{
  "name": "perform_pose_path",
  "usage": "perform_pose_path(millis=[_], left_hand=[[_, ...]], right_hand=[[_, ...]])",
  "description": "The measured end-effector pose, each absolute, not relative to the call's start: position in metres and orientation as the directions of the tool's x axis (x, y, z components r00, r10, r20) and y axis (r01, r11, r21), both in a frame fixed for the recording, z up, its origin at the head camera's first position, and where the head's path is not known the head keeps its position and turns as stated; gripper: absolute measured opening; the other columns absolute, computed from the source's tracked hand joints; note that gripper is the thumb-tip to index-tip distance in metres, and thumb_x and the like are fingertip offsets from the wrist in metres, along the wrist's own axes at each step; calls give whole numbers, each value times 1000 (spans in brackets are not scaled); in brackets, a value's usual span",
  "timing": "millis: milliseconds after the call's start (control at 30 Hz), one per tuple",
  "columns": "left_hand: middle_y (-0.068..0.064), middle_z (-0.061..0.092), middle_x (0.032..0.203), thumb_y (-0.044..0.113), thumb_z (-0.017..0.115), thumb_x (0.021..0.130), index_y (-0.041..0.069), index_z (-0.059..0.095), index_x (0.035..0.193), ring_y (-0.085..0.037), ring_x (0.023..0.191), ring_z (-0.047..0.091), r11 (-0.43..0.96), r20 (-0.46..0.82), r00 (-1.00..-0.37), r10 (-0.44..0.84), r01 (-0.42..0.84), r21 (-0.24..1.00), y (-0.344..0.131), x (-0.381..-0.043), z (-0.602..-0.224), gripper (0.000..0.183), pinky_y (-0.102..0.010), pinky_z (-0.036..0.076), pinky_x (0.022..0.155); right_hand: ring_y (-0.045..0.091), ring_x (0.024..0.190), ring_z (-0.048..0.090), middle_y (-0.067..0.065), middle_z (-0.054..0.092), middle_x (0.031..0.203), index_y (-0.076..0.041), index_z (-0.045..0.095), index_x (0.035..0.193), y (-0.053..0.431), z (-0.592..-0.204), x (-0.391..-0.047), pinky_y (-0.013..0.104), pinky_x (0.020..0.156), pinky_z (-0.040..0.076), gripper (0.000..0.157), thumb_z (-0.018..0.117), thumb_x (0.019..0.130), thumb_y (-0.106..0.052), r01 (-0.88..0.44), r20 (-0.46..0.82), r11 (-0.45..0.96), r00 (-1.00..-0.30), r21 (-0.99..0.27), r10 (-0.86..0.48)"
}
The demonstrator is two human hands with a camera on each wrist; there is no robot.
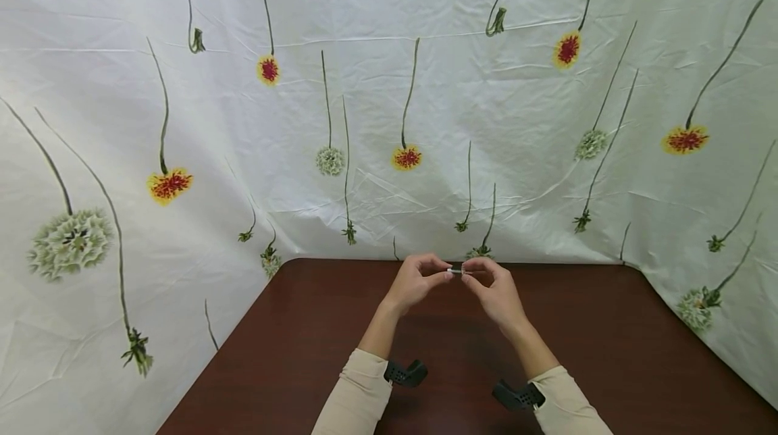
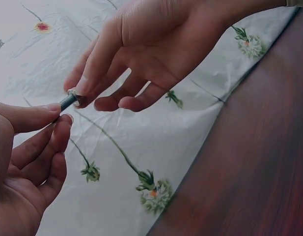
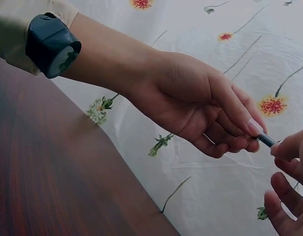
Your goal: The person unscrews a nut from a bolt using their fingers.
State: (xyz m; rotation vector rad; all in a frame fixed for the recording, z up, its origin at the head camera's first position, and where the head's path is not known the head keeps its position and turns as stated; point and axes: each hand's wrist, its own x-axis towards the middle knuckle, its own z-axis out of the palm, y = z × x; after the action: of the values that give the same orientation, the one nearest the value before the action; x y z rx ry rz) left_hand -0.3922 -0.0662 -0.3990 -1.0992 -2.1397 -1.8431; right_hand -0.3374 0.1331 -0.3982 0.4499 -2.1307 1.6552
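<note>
Both hands meet over the far edge of the table, with a small threaded metal bolt (image 2: 68, 102) between their fingertips. My left hand (image 1: 416, 282) pinches one end of the bolt between thumb and fingers, hiding that end. At the other end a wider, ring-like metal piece (image 2: 73, 95) is pinched between the thumb and index finger of my right hand (image 1: 499, 290); I cannot tell whether it is a nut or the bolt's head. In the right wrist view the grey thread of the bolt (image 3: 267, 140) bridges the two thumbs. The right hand's other fingers (image 2: 136, 102) are loosely bent.
The dark reddish-brown table (image 1: 450, 354) lies below both forearms. Behind and beside it hangs a white flower-printed cloth (image 1: 377, 111). Black straps with small devices sit at the left wrist (image 1: 406, 373) and the right wrist (image 1: 518, 395), over beige sleeves.
</note>
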Motion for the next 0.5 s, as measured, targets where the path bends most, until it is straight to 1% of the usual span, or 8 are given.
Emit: perform_pose_path(millis=[33, 100, 167, 267, 300, 367, 433, 500], left_hand=[[-7, 75, 97, 4, 74, 96, 0, 76, 106, -36, 92, 71, 0, 519, -731, 443, 579, 816, -66, -392, -399, 12, -38, 58, 81], [-7, 75, 97, 5, 75, 96, 0, 76, 106, -33, 92, 72, 1, 522, -729, 443, 582, 813, -66, -392, -399, 12, -39, 58, 82], [-8, 75, 97, 5, 75, 96, 0, 76, 106, -30, 91, 72, 0, 525, -728, 442, 585, 811, -65, -392, -398, 12, -43, 58, 83], [-8, 76, 96, 5, 75, 95, -1, 76, 105, -25, 89, 72, -1, 528, -729, 436, 586, 810, -65, -391, -398, 12, -45, 58, 83], [-9, 76, 95, 4, 75, 95, -1, 76, 105, -24, 88, 72, -3, 527, -731, 433, 584, 812, -65, -391, -398, 12, -44, 58, 82], [-9, 76, 94, 4, 76, 94, -1, 76, 105, -23, 88, 72, -11, 524, -737, 427, 575, 818, -65, -391, -398, 12, -41, 58, 82], [-9, 76, 94, 4, 76, 94, -2, 76, 105, -23, 88, 72, -19, 519, -743, 423, 565, 825, -65, -391, -399, 12, -39, 58, 82], [-9, 76, 94, 3, 76, 94, -2, 76, 106, -23, 88, 72, -24, 512, -748, 422, 555, 831, -65, -391, -399, 13, -38, 57, 82]], right_hand=[[28, 108, 65, 14, 69, 117, -1, 69, 117, 133, -398, -337, 39, 88, 51, 21, 73, 97, -2, -485, 498, 248, -867, -838, -10], [27, 108, 64, 14, 68, 118, -2, 68, 121, 133, -398, -337, 40, 88, 51, 23, 72, 98, -6, -475, 488, 253, -873, -843, -11], [29, 102, 64, 14, 68, 114, -1, 68, 122, 133, -399, -337, 39, 85, 52, 24, 71, 101, -11, -455, 470, 251, -883, -855, 1], [32, 91, 63, 15, 68, 103, 0, 72, 115, 133, -398, -337, 39, 79, 56, 22, 70, 102, -17, -439, 459, 245, -888, -864, 27], [34, 89, 63, 16, 68, 101, 1, 72, 113, 133, -398, -338, 39, 78, 57, 20, 70, 102, -16, -441, 462, 240, -887, -865, 33], [34, 91, 63, 16, 68, 101, 1, 73, 109, 132, -398, -338, 37, 78, 56, 15, 71, 100, -12, -454, 474, 230, -879, -861, 38], [32, 96, 64, 16, 68, 105, 1, 73, 108, 132, -398, -337, 34, 80, 54, 13, 72, 99, -8, -476, 494, 220, -869, -852, 32], [33, 102, 64, 15, 68, 111, 1, 72, 110, 132, -397, -337, 31, 81, 52, 14, 73, 97, -3, -489, 504, 206, -863, -848, 23]])
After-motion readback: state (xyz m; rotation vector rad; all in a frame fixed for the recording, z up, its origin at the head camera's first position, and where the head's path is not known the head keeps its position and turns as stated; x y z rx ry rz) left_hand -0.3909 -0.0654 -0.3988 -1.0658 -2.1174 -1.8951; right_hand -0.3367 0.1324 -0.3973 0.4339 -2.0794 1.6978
